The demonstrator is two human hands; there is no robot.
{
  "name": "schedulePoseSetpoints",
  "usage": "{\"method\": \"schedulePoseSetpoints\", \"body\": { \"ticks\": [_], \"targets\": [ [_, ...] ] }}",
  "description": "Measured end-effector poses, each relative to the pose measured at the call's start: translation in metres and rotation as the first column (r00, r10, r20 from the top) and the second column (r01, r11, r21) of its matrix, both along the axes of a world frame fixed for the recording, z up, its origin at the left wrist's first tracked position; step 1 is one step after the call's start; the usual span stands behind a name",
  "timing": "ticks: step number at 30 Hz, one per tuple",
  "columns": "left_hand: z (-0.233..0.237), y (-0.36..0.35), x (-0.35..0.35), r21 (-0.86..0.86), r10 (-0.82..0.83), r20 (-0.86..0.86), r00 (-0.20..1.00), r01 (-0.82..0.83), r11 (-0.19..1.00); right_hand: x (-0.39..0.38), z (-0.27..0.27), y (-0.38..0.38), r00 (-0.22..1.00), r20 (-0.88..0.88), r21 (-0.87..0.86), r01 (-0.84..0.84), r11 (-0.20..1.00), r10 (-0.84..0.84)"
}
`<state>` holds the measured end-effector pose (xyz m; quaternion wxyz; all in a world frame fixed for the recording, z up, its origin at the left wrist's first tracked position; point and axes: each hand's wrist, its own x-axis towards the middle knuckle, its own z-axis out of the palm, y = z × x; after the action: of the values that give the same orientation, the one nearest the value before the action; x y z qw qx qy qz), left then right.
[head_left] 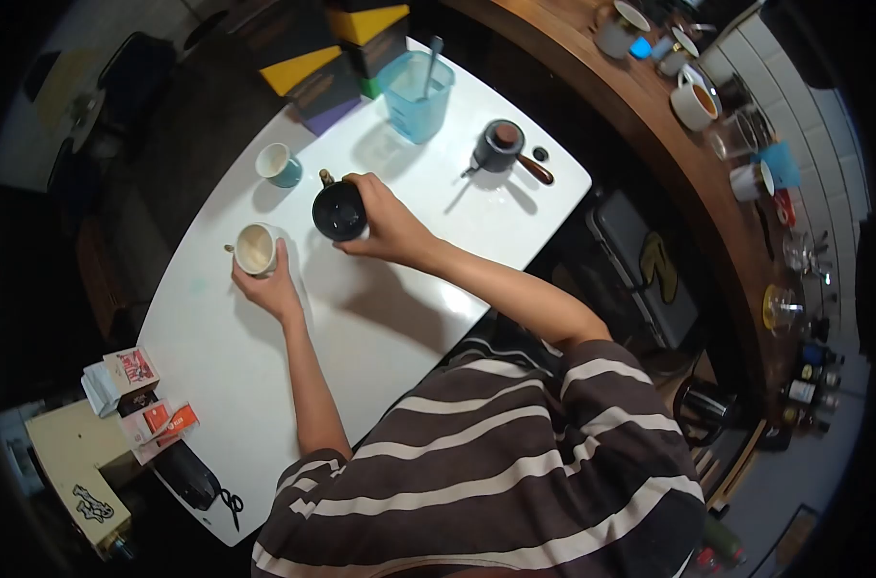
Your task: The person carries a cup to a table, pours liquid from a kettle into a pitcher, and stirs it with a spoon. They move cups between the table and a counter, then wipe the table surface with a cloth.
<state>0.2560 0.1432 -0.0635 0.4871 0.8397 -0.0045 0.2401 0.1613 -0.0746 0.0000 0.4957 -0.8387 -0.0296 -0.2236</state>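
My left hand [270, 291] is wrapped round a white cup [256, 249] whose inside looks light beige; a small gold-coloured handle sticks out at its left. My right hand [385, 223] grips a black cup [339, 211] by its right side, with a gold-coloured handle at its top. The black cup is tilted a little and its dark inside faces the camera. Behind the two cups stands a white and teal cup [279, 165], touched by neither hand. All are at the white table [351, 332]; whether the black cup touches the tabletop I cannot tell.
A blue translucent pitcher [417, 96] holds a spoon. Right of it sits a dark pot [499, 144] with a wooden handle. Coloured boxes [324, 91] stand at the far edge, scissors [231, 506] at the near left corner. Several cups line the wooden counter [640, 106].
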Motion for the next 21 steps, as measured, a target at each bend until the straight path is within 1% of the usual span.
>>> {"method": "schedulePoseSetpoints", "body": {
  "ticks": [1, 2, 4, 5, 7, 8, 9, 10, 11, 12, 13, 14, 15, 16, 17, 19, 21],
  "targets": [
    [0.020, -0.002, -0.017, 0.006, -0.042, -0.014, 0.999, 0.043, 0.999, -0.025, 0.014, -0.004, 1.000, -0.014, 0.016, 0.022, 1.000, -0.022],
    [0.034, -0.008, -0.030, 0.023, -0.063, -0.027, 0.998, 0.063, 0.998, -0.049, 0.028, -0.008, 1.000, -0.030, 0.030, -0.002, 1.000, 0.003],
    [0.061, -0.022, -0.057, 0.024, -0.199, -0.001, 0.980, 0.199, 0.980, -0.100, 0.050, -0.020, 0.998, -0.057, 0.053, -0.024, 0.998, 0.027],
    [0.073, -0.032, -0.069, 0.033, -0.216, -0.008, 0.976, 0.216, 0.976, -0.124, 0.060, -0.028, 0.997, -0.068, 0.057, -0.019, 0.998, 0.023],
    [0.094, -0.058, -0.093, -0.106, -0.393, 0.011, 0.919, 0.392, 0.914, -0.173, 0.077, -0.045, 0.992, -0.123, 0.060, 0.031, 0.998, -0.024],
    [0.103, -0.073, -0.104, -0.110, -0.401, 0.016, 0.916, 0.400, 0.910, -0.196, 0.087, -0.055, 0.986, -0.146, 0.051, 0.094, 0.994, -0.085],
    [0.112, -0.089, -0.115, -0.121, -0.482, 0.034, 0.875, 0.482, 0.868, -0.218, 0.098, -0.066, 0.975, -0.166, 0.036, 0.154, 0.987, -0.146],
    [0.121, -0.107, -0.125, -0.133, -0.559, 0.060, 0.827, 0.561, 0.817, -0.238, 0.111, -0.077, 0.975, -0.157, 0.019, 0.160, 0.987, -0.155],
    [0.131, -0.127, -0.134, -0.149, -0.562, 0.081, 0.823, 0.567, 0.810, -0.258, 0.124, -0.089, 0.952, -0.200, 0.019, 0.240, 0.971, -0.232],
    [0.141, -0.146, -0.145, -0.136, -0.636, 0.072, 0.768, 0.639, 0.757, -0.277, 0.136, -0.103, 0.921, -0.243, 0.016, 0.319, 0.948, -0.306],
    [0.151, -0.165, -0.154, -0.121, -0.705, 0.061, 0.707, 0.706, 0.698, -0.295, 0.144, -0.117, 0.880, -0.242, -0.072, 0.404, 0.912, -0.409],
    [0.159, -0.185, -0.161, -0.038, -0.729, 0.086, 0.679, 0.734, 0.679, -0.311, 0.150, -0.134, 0.861, -0.205, -0.105, 0.454, 0.885, -0.466],
    [0.165, -0.206, -0.169, -0.048, -0.730, 0.090, 0.678, 0.735, 0.677, -0.328, 0.156, -0.149, 0.838, -0.174, -0.131, 0.501, 0.855, -0.518],
    [0.171, -0.227, -0.176, -0.024, -0.763, 0.107, 0.637, 0.769, 0.639, -0.344, 0.162, -0.165, 0.795, -0.139, -0.204, 0.561, 0.803, -0.591],
    [0.176, -0.246, -0.185, 0.003, -0.794, 0.119, 0.596, 0.799, 0.601, -0.359, 0.166, -0.182, 0.760, -0.094, -0.233, 0.611, 0.756, -0.643],
    [0.178, -0.283, -0.197, 0.019, -0.825, 0.153, 0.543, 0.834, 0.552, -0.391, 0.173, -0.216, 0.685, -0.075, -0.266, 0.687, 0.676, -0.725],
    [0.181, -0.320, -0.210, 0.007, -0.850, 0.139, 0.508, 0.858, 0.514, -0.423, 0.172, -0.248, 0.585, -0.045, -0.246, 0.779, 0.577, -0.810]
  ]
}}
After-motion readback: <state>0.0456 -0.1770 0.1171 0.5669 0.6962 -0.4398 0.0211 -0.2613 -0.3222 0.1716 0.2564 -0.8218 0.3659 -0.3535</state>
